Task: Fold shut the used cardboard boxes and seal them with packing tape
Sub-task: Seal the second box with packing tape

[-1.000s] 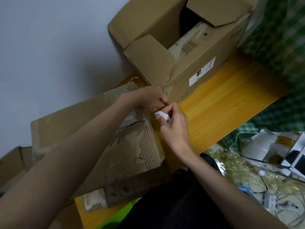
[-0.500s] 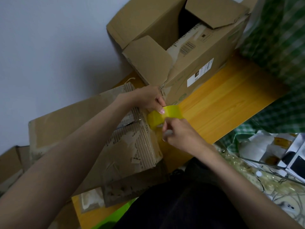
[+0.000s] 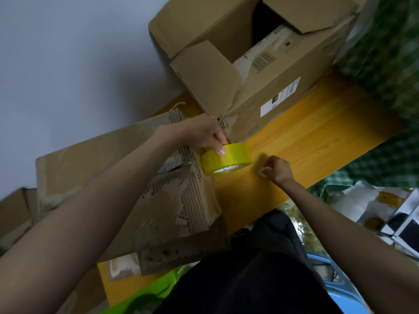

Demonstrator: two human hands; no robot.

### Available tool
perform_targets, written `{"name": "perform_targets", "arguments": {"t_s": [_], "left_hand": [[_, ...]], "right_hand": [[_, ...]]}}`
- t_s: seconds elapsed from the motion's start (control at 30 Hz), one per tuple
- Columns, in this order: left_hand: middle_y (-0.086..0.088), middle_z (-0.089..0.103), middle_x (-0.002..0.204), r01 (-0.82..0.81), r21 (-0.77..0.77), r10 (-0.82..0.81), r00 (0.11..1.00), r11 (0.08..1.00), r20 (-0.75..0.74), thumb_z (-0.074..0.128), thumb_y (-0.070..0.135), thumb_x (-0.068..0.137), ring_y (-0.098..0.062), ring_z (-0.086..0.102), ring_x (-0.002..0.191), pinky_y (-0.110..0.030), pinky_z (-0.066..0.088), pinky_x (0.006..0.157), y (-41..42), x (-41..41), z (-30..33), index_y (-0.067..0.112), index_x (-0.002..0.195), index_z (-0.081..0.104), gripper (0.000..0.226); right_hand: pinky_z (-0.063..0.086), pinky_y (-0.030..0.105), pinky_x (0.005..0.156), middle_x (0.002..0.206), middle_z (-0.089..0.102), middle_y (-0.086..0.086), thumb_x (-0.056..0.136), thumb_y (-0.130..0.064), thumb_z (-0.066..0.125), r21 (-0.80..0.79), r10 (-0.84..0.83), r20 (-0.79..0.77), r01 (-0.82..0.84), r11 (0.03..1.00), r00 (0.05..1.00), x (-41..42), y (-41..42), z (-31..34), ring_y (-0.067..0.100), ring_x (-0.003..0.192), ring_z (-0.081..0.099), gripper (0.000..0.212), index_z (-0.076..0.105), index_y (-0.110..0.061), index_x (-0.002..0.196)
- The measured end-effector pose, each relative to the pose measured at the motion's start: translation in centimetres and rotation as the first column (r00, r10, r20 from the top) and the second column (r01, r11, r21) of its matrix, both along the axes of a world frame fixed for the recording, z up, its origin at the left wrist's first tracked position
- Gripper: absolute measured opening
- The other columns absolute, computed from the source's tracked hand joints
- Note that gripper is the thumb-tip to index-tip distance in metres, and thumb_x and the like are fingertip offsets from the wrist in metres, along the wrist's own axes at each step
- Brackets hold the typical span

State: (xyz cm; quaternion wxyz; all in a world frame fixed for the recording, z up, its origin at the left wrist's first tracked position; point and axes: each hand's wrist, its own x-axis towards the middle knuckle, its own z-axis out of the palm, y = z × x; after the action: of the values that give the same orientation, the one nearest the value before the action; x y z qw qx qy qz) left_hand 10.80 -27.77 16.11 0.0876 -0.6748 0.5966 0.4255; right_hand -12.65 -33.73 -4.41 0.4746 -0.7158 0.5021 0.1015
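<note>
Head camera looks down on a yellow wooden desk [image 3: 306,141] set against a pale wall [image 3: 68,64]. At the far end of the desk stands a big cardboard box [image 3: 283,87] with its top flaps open and a white label on its side. Nearer, at the left edge of the desk, lies a flattened cardboard box [image 3: 127,177] with torn, ribbed patches on its surface, and more cardboard [image 3: 13,209] shows past it at the far left. A green checked cloth [image 3: 390,53] hangs on the right, above a clutter of white packets and small items [image 3: 374,205]. A dark trouser leg [image 3: 260,268] fills the bottom middle, with something bright green [image 3: 145,293] beside it.

The left hand [image 3: 201,134] holds a roll of yellow packing tape [image 3: 226,158] just above the desk, between the two boxes and touching the flattened one's edge; the fingers curl round the roll with the thumb pressed on its outer face. The right hand [image 3: 277,169] hovers just beside the roll, apart from it, its fingers curled and pinching a small whitish thing [image 3: 264,172], too blurred to name.
</note>
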Motion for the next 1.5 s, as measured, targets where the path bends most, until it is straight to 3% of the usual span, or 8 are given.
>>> {"name": "perform_targets", "arguments": {"t_s": [0.13,0.27,0.43,0.6,0.83,1.2,1.4,1.5], "left_hand": [[0.011,0.074,0.099,-0.003,-0.018,0.003,1.0,1.0,0.01,0.077,0.035,0.085,-0.006,0.065,0.093,-0.026,0.046,0.082,0.1,0.1,-0.1,0.023,0.116,0.076,0.033],[0.028,0.059,0.073,0.035,-0.019,-0.034,0.999,0.999,0.024,0.074,0.036,0.086,0.0,0.057,0.073,-0.022,0.038,0.07,0.1,-0.3,0.5,0.024,0.114,0.077,0.03],[0.014,0.062,0.084,0.092,-0.111,-0.069,0.979,0.99,0.194,0.065,0.041,0.093,-0.014,0.063,0.096,-0.029,0.045,0.078,1.8,-1.2,2.8,0.03,0.115,0.075,0.027],[0.001,0.068,0.089,0.287,-0.554,-0.15,0.948,0.781,0.28,0.04,0.036,0.106,-0.017,0.061,0.089,-0.034,0.051,0.078,8.3,-1.3,4.9,0.015,0.089,0.073,0.042],[-0.005,0.073,0.1,0.427,-0.616,-0.269,0.903,0.662,0.336,0.05,0.027,0.106,-0.022,0.069,0.098,-0.039,0.047,0.106,12.4,-0.6,2.9,0.011,0.097,0.076,0.031],[0.001,0.062,0.07,0.501,-0.541,-0.331,0.862,0.676,0.384,0.029,0.034,0.11,-0.015,0.061,0.069,-0.039,0.049,0.104,10.3,-0.8,3.0,0.014,0.073,0.065,0.056],[0.002,0.071,0.085,0.062,-0.685,0.164,0.952,0.726,0.259,0.039,0.056,0.1,-0.015,0.058,0.087,-0.031,0.049,0.089,8.7,-3.9,4.6,0.017,0.092,0.077,0.054],[0.004,0.067,0.107,-0.349,-0.656,0.537,0.837,0.669,0.103,0.041,0.08,0.08,-0.015,0.056,0.103,-0.028,0.041,0.084,7.7,-7.5,6.0,0.02,0.119,0.073,0.078]], "right_hand": [[0.04,0.035,0.103,0.142,0.044,0.005,0.075,0.001,0.079,-0.032,0.051,0.399,-0.042,0.999,0.916,0.1,0.9,4.8,0.023,0.133,0.04,0.075,0.048,-0.018,0.141],[0.037,0.012,0.096,0.132,0.045,-0.003,0.076,-0.005,0.082,-0.122,0.183,0.654,-0.137,0.983,0.734,1.7,3.2,9.8,0.005,0.122,0.042,0.073,0.048,-0.016,0.14],[0.038,0.021,0.084,0.118,0.052,-0.005,0.076,0.003,0.075,-0.223,0.237,0.65,-0.117,0.968,0.722,3.2,3.0,10.8,0.014,0.111,0.049,0.055,0.058,-0.012,0.126],[0.046,0.043,0.087,0.122,0.055,-0.004,0.076,-0.002,0.078,-0.285,0.306,0.602,-0.159,0.945,0.737,3.3,2.5,11.5,0.024,0.114,0.05,0.057,0.056,-0.022,0.126],[0.049,0.047,0.085,0.123,0.054,-0.009,0.08,-0.008,0.079,-0.352,0.437,0.475,-0.29,0.89,0.763,4.7,1.4,14.4,0.017,0.112,0.045,0.054,0.056,-0.03,0.124],[0.043,0.036,0.076,0.111,0.059,0.003,0.076,-0.001,0.078,-0.258,0.413,0.427,-0.329,0.908,0.804,2.7,-4.2,16.5,0.024,0.101,0.054,0.046,0.059,-0.021,0.112],[0.038,0.024,0.062,0.098,0.056,0.001,0.073,0.001,0.081,-0.187,0.281,0.532,-0.213,0.959,0.799,0.3,-3.7,18.6,0.01,0.083,0.05,0.048,0.049,-0.016,0.104],[0.036,0.026,0.058,0.09,0.052,0.001,0.073,-0.001,0.081,-0.123,0.178,0.578,-0.131,0.984,0.797,-0.6,-2.0,19.6,0.007,0.074,0.046,0.048,0.044,-0.011,0.102]]}}
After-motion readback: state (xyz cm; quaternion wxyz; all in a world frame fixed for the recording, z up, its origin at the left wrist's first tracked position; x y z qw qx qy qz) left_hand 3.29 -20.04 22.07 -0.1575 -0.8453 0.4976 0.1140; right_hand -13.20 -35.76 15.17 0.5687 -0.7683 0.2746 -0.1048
